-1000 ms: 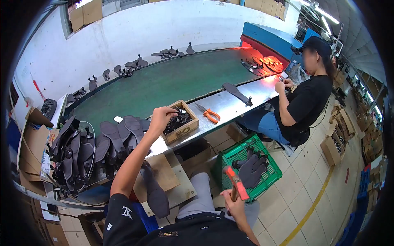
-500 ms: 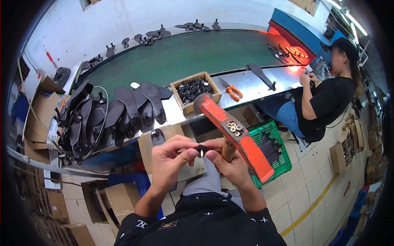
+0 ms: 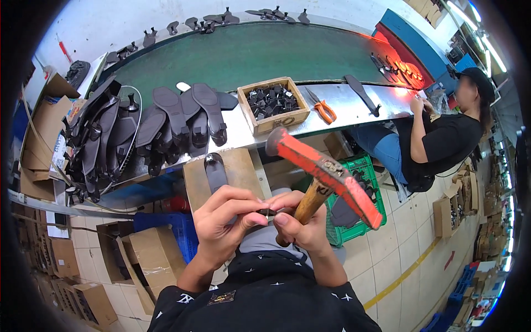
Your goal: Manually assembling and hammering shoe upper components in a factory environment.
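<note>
My left hand (image 3: pixel 224 218) pinches a small black piece (image 3: pixel 267 212), which looks like a heel tip, in front of my lap. Across from it, my right hand (image 3: pixel 310 229) meets the same piece with thumb and fingers. A hammer (image 3: pixel 326 172) with a red head and wooden handle is also held in my right hand, its head raised toward the upper right. Just beyond my left hand, a dark heeled shoe sole (image 3: pixel 215 172) lies on a tan board (image 3: pixel 193 171). The fingers partly hide the small piece.
On the metal bench are a wooden box (image 3: pixel 304 114) of small black pieces, orange-handled pliers (image 3: pixel 323 109) and piled soles (image 3: pixel 207 105). A green conveyor belt (image 3: pixel 232 55) runs behind. A green crate (image 3: pixel 359 227) stands to the right, near a seated co-worker (image 3: pixel 442 133).
My view has tilted downward, showing more of the board and sole. The hammer head has swung slightly, baring more handle. Both hands stay together at the small black piece.
</note>
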A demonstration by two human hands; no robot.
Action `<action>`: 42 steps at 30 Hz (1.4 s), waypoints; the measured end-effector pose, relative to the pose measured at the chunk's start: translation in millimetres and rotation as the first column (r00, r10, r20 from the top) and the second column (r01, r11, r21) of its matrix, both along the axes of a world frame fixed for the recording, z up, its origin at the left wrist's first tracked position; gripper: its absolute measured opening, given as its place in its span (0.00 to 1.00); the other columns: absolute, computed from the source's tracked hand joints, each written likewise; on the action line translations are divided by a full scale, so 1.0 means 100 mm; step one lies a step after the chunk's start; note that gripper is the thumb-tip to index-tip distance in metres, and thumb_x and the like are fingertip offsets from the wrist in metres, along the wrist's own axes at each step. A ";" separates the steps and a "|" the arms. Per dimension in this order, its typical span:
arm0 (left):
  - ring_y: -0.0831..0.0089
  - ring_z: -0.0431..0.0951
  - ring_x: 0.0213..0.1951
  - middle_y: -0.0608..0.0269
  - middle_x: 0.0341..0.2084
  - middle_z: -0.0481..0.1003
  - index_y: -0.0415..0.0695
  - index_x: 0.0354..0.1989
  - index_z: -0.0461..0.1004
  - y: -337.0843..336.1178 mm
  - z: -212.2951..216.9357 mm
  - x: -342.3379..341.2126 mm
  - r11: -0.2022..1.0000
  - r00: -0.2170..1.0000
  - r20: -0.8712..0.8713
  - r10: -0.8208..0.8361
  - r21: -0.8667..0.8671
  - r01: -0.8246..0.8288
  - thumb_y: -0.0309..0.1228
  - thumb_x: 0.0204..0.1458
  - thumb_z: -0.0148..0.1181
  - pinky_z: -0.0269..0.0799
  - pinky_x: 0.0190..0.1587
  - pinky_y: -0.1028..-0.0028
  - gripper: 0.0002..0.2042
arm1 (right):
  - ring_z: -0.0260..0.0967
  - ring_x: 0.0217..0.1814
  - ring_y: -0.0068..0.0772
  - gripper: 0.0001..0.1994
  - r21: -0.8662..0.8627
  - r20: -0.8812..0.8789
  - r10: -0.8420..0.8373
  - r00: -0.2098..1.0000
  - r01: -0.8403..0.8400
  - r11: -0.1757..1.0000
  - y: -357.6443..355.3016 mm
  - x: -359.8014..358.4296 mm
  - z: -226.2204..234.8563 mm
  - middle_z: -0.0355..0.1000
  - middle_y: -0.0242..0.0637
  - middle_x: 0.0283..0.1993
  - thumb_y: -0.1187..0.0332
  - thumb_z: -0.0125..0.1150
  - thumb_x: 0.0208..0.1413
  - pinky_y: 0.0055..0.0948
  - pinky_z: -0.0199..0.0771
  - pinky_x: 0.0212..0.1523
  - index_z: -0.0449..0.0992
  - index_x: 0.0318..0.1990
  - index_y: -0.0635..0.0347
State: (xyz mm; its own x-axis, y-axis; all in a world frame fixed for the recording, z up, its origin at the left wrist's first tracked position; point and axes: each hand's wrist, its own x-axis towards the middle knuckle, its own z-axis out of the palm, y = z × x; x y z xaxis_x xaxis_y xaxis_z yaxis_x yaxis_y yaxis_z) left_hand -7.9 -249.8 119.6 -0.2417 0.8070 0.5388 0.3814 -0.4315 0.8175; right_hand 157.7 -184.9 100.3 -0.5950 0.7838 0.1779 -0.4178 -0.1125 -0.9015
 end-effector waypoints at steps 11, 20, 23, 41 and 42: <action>0.66 0.75 0.30 0.63 0.27 0.76 0.42 0.33 0.80 0.02 -0.12 -0.51 0.995 0.955 -0.279 0.097 0.045 -0.087 0.34 0.37 0.75 0.72 0.32 0.70 0.15 | 0.67 0.25 0.14 0.07 0.008 0.115 0.084 0.990 -0.086 0.996 0.17 -0.27 -0.12 0.75 0.40 0.40 0.77 0.66 0.52 0.14 0.63 0.22 0.76 0.38 0.67; 0.57 0.78 0.44 0.52 0.41 0.78 0.37 0.45 0.77 0.54 -1.03 -1.27 0.956 0.968 -0.236 0.085 -0.253 -0.146 0.32 0.49 0.68 0.71 0.48 0.65 0.17 | 0.66 0.28 0.13 0.10 0.290 0.432 -0.069 0.899 -0.066 0.955 0.72 -0.93 -0.56 0.77 0.32 0.37 0.72 0.67 0.55 0.17 0.66 0.26 0.78 0.42 0.68; 0.60 0.79 0.40 0.54 0.38 0.78 0.36 0.42 0.78 0.58 -1.09 -1.20 0.947 0.994 -0.095 0.053 -0.311 -0.080 0.30 0.47 0.69 0.72 0.46 0.67 0.15 | 0.71 0.33 0.20 0.13 0.569 0.391 -0.177 0.903 -0.086 0.817 0.95 -1.06 -0.82 0.78 0.38 0.36 0.71 0.67 0.55 0.24 0.72 0.35 0.77 0.45 0.70; 0.59 0.82 0.35 0.51 0.35 0.80 0.38 0.43 0.79 0.33 -1.16 -1.22 0.978 0.999 0.017 0.031 -0.208 -0.027 0.25 0.44 0.71 0.76 0.40 0.68 0.16 | 0.75 0.43 0.47 0.17 0.764 0.585 -0.288 0.758 -0.396 0.509 0.75 -1.17 -0.42 0.74 0.37 0.49 0.81 0.63 0.43 0.36 0.75 0.43 0.77 0.44 0.61; 0.59 0.82 0.35 0.51 0.35 0.80 0.38 0.43 0.79 0.34 -1.16 -1.22 0.979 0.999 0.019 0.029 -0.205 -0.025 0.25 0.44 0.71 0.76 0.40 0.68 0.16 | 0.75 0.43 0.47 0.17 0.765 0.586 -0.292 0.756 -0.397 0.508 0.76 -1.15 -0.43 0.74 0.37 0.49 0.81 0.63 0.43 0.36 0.75 0.43 0.77 0.44 0.61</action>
